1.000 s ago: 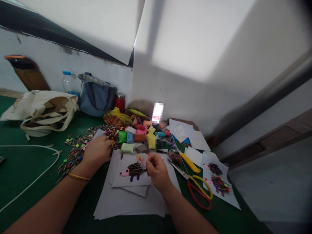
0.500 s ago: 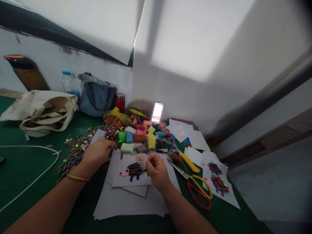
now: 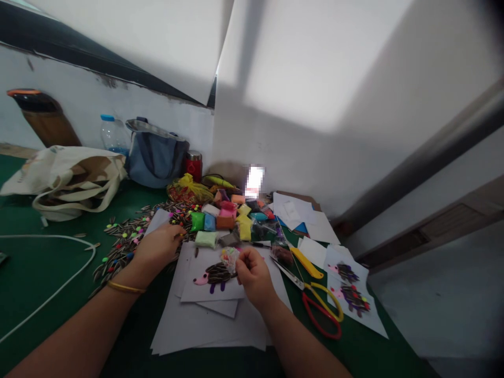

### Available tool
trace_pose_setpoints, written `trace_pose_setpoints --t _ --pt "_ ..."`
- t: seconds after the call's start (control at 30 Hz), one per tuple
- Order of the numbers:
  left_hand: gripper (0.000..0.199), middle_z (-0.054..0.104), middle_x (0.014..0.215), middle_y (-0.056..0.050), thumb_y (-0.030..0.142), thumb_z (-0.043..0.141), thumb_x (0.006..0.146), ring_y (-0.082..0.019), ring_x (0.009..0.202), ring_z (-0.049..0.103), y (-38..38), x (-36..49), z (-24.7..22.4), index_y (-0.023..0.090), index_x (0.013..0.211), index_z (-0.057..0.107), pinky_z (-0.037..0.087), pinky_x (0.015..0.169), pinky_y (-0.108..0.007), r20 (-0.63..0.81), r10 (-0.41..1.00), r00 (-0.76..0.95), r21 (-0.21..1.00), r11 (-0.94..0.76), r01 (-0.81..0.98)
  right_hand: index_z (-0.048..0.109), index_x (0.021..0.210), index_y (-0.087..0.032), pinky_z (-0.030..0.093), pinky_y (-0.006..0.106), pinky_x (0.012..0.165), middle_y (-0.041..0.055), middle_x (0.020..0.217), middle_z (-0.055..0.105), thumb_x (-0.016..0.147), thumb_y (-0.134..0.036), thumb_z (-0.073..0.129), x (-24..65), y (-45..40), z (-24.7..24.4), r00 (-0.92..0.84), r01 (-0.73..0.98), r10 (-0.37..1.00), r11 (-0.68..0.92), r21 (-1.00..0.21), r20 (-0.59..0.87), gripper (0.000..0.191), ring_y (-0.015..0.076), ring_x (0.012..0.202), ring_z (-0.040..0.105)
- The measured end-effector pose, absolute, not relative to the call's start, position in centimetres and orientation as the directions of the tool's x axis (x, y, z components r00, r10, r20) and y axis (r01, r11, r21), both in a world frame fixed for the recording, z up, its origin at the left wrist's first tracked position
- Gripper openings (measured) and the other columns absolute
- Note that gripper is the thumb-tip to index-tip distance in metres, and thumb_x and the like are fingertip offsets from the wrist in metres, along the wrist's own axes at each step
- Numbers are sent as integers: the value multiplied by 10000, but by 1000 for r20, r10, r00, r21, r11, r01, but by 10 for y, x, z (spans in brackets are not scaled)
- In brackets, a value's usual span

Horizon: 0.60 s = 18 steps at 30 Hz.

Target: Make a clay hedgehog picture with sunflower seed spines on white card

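Observation:
My left hand (image 3: pixel 159 245) is closed, its fingertips pinched on something too small to make out, over the right side of a pile of sunflower seeds (image 3: pixel 118 252) mixed with coloured balls. My right hand (image 3: pixel 252 270) is closed on a small clear bag (image 3: pixel 229 258) of coloured bits, held over the sheet. Below it, a white sheet (image 3: pixel 192 294) bears a hedgehog picture (image 3: pixel 217 274) with a pink face, seed spines and purple feet. More white papers (image 3: pixel 189 328) lie beneath.
Scissors (image 3: pixel 321 310) with red and yellow handles and a yellow cutter (image 3: pixel 307 262) lie to the right, near finished hedgehog pictures (image 3: pixel 352 294). Coloured clay packets (image 3: pixel 225 222) sit behind the sheet. Bags (image 3: pixel 155 157), bottles and a lit phone (image 3: pixel 254 181) stand at the back.

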<state>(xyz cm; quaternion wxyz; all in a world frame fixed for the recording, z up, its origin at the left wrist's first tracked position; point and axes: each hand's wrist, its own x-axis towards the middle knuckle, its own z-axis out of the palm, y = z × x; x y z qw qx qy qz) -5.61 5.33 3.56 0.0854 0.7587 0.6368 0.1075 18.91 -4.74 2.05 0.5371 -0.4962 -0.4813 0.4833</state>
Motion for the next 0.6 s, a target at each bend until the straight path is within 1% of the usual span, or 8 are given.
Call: trace_pose_setpoints --t 0.07,0.13,0.27,0.37,0.5,0.6 --pt "346 679 1106 -134 278 391 895 -280 960 642 53 -56 36 195 1036 695 456 766 -360 65 983 169 269 -180 946 463 731 -217 289 192 414 -97 516 431 741 -321 585 189 -47 20 73 -48 997 43 -998 40 160 74 434 386" --pt "321 672 1104 -131 305 398 900 -279 964 638 52 -56 37 199 1012 679 446 752 -352 80 982 173 261 -188 947 463 728 -217 292 192 415 -96 519 431 740 -319 591 190 -46 18 74 -48 996 49 -998 45 165 73 432 385" --pt "279 681 962 -99 420 449 889 -266 880 637 51 -55 40 210 912 632 405 659 -323 99 983 154 231 -173 957 462 734 -219 282 191 412 -97 520 432 750 -311 598 190 -46 16 67 -58 997 51 -997 47 165 73 429 381" --pt "266 675 900 -83 431 459 880 -248 820 627 51 -55 39 219 860 618 368 613 -310 93 982 165 236 -182 955 460 734 -220 280 191 414 -95 513 436 752 -309 602 190 -46 17 66 -54 997 45 -998 41 169 74 431 382" --pt "280 675 888 -81 448 452 882 -247 822 619 51 -55 38 229 822 616 340 595 -305 76 977 197 232 -210 950 464 731 -218 285 193 419 -95 514 432 756 -306 593 190 -47 18 72 -35 996 61 -998 58 158 76 435 383" --pt "302 682 856 -84 462 443 885 -244 785 620 50 -53 39 221 804 605 329 583 -304 74 982 173 234 -186 954 461 740 -218 279 190 413 -98 513 430 760 -310 586 191 -46 17 64 -46 996 60 -997 57 156 75 431 381"
